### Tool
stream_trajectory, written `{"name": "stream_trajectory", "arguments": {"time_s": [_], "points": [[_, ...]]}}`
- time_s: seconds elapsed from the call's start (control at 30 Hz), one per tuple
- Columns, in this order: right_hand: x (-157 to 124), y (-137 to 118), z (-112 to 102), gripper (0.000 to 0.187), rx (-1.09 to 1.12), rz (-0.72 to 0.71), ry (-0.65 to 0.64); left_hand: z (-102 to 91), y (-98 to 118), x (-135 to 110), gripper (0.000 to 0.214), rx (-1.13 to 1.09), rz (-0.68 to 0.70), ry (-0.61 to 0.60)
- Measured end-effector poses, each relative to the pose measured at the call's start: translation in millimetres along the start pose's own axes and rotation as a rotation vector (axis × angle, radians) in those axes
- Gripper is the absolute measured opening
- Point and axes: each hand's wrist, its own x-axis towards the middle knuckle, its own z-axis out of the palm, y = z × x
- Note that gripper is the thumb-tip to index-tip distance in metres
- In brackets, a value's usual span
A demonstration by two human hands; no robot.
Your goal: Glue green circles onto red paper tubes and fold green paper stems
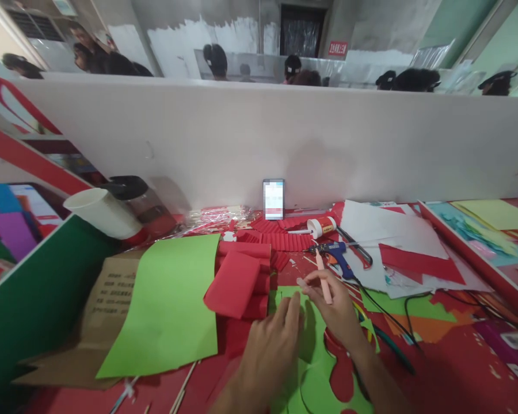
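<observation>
Across the back, a white partition (259, 144). Below it, a cluttered red surface (449, 368). At left on it, a large light-green sheet (168, 305), partly over a flattened piece of cardboard (107, 296). At right, loose white sheets (397, 230) with a red scrap on top. In the centre, a stack of folded red paper (237, 282), just beside the light-green sheet. Nearest the camera, cut green paper (311, 379), with holes showing red beneath, under both hands.

Left hand (270, 351): flat on the cut green paper, fingers stretched out and close together, gripping nothing. Right hand (334, 307): just beside the left, over the same paper, fingers closed about a pink pen (325, 284), its far end pointing toward a blue glue gun (334, 251). Behind the gun, a glue bottle (322, 226) on its side. Against the partition, a small phone (273, 199) standing upright.
</observation>
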Motion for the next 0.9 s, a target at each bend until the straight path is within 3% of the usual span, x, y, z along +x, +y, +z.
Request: {"name": "stream_trajectory", "arguments": {"time_s": [0.17,0.3,0.4,0.5,0.6,0.73,0.9], "points": [[-4.5,-3.5,-6.8,0.016,0.258,-0.059,-0.138,-5.3,-13.1,3.0,0.039,-0.285,0.019,0.274],[-8.0,-3.6,-10.2,0.017,0.279,-0.117,-0.223,-4.8,-12.6,2.5,0.020,-0.604,0.056,0.321],[-10.8,-8.4,-11.7,0.015,0.256,-0.121,-0.260,-2.6,-11.0,0.6,0.016,-0.702,0.064,0.367],[-11.5,-12.9,-12.9,0.014,0.281,-0.124,-0.260,0.2,-13.1,-1.6,0.015,-0.735,0.064,0.404],[-9.0,-9.4,-14.7,0.023,0.359,-0.105,-0.205,4.6,-18.5,-3.3,0.015,-0.723,0.035,0.360],[-4.1,5.9,-17.5,0.031,0.441,-0.091,-0.116,12.0,-24.4,-3.0,0.014,-0.602,0.055,0.348],[-3.0,10.7,-18.7,0.031,0.451,-0.062,-0.104,14.3,-25.7,-1.6,0.017,-0.516,0.085,0.322]]}}
